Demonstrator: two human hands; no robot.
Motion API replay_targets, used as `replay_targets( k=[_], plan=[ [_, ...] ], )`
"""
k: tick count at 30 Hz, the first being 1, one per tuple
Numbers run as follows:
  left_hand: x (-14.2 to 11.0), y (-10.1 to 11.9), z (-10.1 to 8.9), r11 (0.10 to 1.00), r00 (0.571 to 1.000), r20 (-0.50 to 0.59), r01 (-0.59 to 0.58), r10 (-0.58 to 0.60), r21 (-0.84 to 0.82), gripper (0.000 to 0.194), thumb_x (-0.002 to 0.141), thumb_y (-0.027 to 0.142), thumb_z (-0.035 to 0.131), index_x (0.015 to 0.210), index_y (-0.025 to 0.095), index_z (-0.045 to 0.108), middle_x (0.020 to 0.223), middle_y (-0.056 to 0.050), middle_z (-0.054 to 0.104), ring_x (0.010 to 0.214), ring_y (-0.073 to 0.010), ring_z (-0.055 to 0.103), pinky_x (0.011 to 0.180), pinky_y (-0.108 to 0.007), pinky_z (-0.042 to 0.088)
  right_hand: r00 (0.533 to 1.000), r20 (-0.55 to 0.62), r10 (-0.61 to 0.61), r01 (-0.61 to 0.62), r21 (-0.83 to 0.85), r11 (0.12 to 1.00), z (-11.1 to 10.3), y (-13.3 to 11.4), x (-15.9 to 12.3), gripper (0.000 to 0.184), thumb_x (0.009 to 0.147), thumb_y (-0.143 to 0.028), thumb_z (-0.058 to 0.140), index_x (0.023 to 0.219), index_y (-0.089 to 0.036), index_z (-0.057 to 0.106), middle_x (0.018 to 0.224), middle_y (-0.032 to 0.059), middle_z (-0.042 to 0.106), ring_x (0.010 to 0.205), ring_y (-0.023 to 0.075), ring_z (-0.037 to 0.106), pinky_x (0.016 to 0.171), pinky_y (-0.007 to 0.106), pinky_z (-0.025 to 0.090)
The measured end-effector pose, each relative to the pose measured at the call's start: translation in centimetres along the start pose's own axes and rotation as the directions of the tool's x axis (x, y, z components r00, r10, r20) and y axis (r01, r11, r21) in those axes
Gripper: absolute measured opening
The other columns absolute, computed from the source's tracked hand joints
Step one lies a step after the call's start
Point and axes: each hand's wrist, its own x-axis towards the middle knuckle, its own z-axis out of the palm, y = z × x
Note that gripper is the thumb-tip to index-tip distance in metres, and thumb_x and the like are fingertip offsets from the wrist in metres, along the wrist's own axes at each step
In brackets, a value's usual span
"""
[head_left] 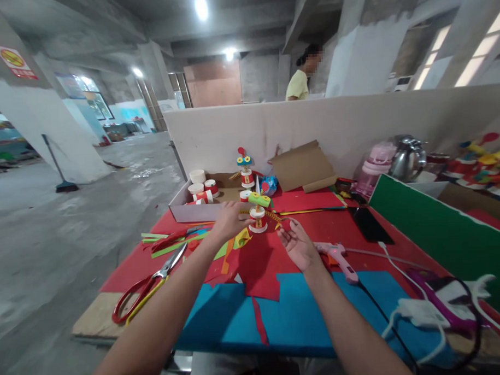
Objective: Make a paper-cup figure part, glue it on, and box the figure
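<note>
A small red-and-white paper-cup figure [258, 221] stands upright on the red sheet, with a green head piece [259, 199] and folded yellow paper arms. My left hand [230, 224] is closed at the figure's left side, its thumb reaching toward the cup; the fingertips are partly hidden. On the other side, my right hand [297, 241] pinches the outer end of the folded paper arm [273, 215] near a red tip, its other fingers loosely curled. Yellow and orange paper scraps [242, 238] lie just below the figure. A pink glue gun [338, 255] rests right of my right hand.
Red-handled scissors [161, 273] lie at left beside paper strips. Behind, a shallow box [179, 212] holds several cups and a similar figure [247, 178] with a blue head. A phone [370, 225], cables and a green board [432, 230] occupy the right. A person [299, 84] is beyond the partition.
</note>
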Motion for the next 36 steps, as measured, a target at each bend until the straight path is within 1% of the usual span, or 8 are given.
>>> replay_targets(
  k=[5, 13, 19, 21, 24, 29, 33, 36],
  plan=[
    [2.7, 1.3, 3.5, 0.995, 0.997, 0.042, 0.060, -0.063, 0.080, 0.042, 0.072, 0.049, 0.070, 0.099, 0.017, 0.064, 0.113, -0.016, 0.060, 0.112, -0.0350, 0.046, 0.091, -0.044, 0.036, 0.998, -0.046, 0.047, -0.046, 0.005, 0.999, -0.2, -0.1, 0.3, 0.017, 0.070, -0.013, 0.076, 0.076, -0.022, 0.062, 0.057, -0.0036, 0.068, 0.055, 0.0103, 0.067, 0.061, 0.020, 0.060],
    [2.8, 2.2, 4.9, 0.990, 0.991, 0.020, 0.128, -0.129, 0.057, 0.041, 0.071, 0.049, 0.070, 0.094, 0.016, 0.062, 0.112, -0.018, 0.058, 0.112, -0.0367, 0.041, 0.092, -0.048, 0.030, 0.998, -0.038, 0.043, -0.045, -0.041, 0.998, -0.5, -0.1, 0.3, 0.014, 0.071, -0.021, 0.075, 0.078, -0.021, 0.062, 0.060, -0.0035, 0.067, 0.050, 0.0084, 0.063, 0.053, 0.017, 0.056],
    [2.3, 1.3, 4.0, 0.935, 0.957, -0.110, 0.230, -0.268, -0.270, 0.049, 0.065, 0.038, 0.075, 0.104, 0.014, 0.059, 0.095, -0.013, 0.065, 0.108, -0.0353, 0.050, 0.091, -0.046, 0.036, 0.977, 0.207, 0.042, 0.076, -0.530, 0.845, -0.4, 0.0, -0.8, 0.024, 0.066, -0.024, 0.077, 0.088, -0.020, 0.067, 0.071, -0.0036, 0.066, 0.059, 0.0090, 0.061, 0.056, 0.020, 0.052],
    [1.7, 0.4, 3.0, 0.795, 0.912, -0.180, 0.209, -0.369, -0.570, 0.048, 0.063, 0.039, 0.077, 0.101, 0.015, 0.059, 0.094, -0.010, 0.066, 0.100, -0.0295, 0.057, 0.086, -0.040, 0.042, 0.949, 0.313, 0.038, 0.215, -0.728, 0.651, -0.2, 0.6, -1.3, 0.022, 0.065, -0.021, 0.075, 0.085, -0.020, 0.067, 0.080, -0.0013, 0.068, 0.069, 0.0126, 0.063, 0.066, 0.026, 0.053],
    [0.4, -1.0, 1.6, 0.353, 0.905, -0.090, 0.069, -0.415, -0.933, 0.042, 0.063, 0.040, 0.078, 0.093, 0.015, 0.062, 0.084, -0.004, 0.067, 0.074, -0.0171, 0.061, 0.067, -0.027, 0.047, 0.905, 0.425, 0.017, 0.403, -0.869, 0.288, 0.2, 1.4, -2.3, 0.019, 0.063, -0.016, 0.074, 0.080, -0.022, 0.068, 0.084, 0.0015, 0.069, 0.080, 0.0185, 0.062, 0.078, 0.034, 0.049],
    [-2.1, -1.7, 1.0, -0.328, 0.937, 0.144, 0.033, -0.320, -0.944, 0.029, 0.065, 0.035, 0.079, 0.085, 0.018, 0.065, 0.080, 0.001, 0.070, 0.075, -0.0132, 0.064, 0.067, -0.023, 0.052, 0.814, 0.501, -0.295, 0.488, -0.864, -0.119, -1.2, -2.1, -5.2, 0.016, 0.075, -0.030, 0.067, 0.090, -0.025, 0.067, 0.095, 0.0078, 0.068, 0.093, 0.0255, 0.059, 0.088, 0.041, 0.044],
    [-3.0, -1.1, 1.4, -0.520, 0.913, 0.313, 0.140, -0.261, -0.842, 0.027, 0.081, 0.045, 0.064, 0.086, 0.019, 0.067, 0.092, -0.004, 0.073, 0.098, -0.0217, 0.064, 0.082, -0.034, 0.053, 0.827, 0.303, -0.473, 0.069, -0.891, -0.450, -5.5, -7.3, -6.9, 0.023, 0.070, -0.021, 0.061, 0.091, -0.015, 0.066, 0.090, 0.0161, 0.067, 0.090, 0.0313, 0.060, 0.084, 0.043, 0.042],
    [-3.1, -1.0, 1.9, -0.571, 0.903, 0.359, 0.169, -0.236, -0.803, 0.026, 0.082, 0.045, 0.062, 0.082, 0.019, 0.067, 0.089, -0.004, 0.073, 0.099, -0.0216, 0.064, 0.083, -0.033, 0.053, 0.901, 0.152, -0.406, -0.050, -0.894, -0.445, -7.4, -9.0, -6.4, 0.023, 0.064, -0.015, 0.061, 0.085, -0.017, 0.069, 0.086, 0.0177, 0.069, 0.087, 0.0324, 0.063, 0.079, 0.041, 0.044]
  ],
)
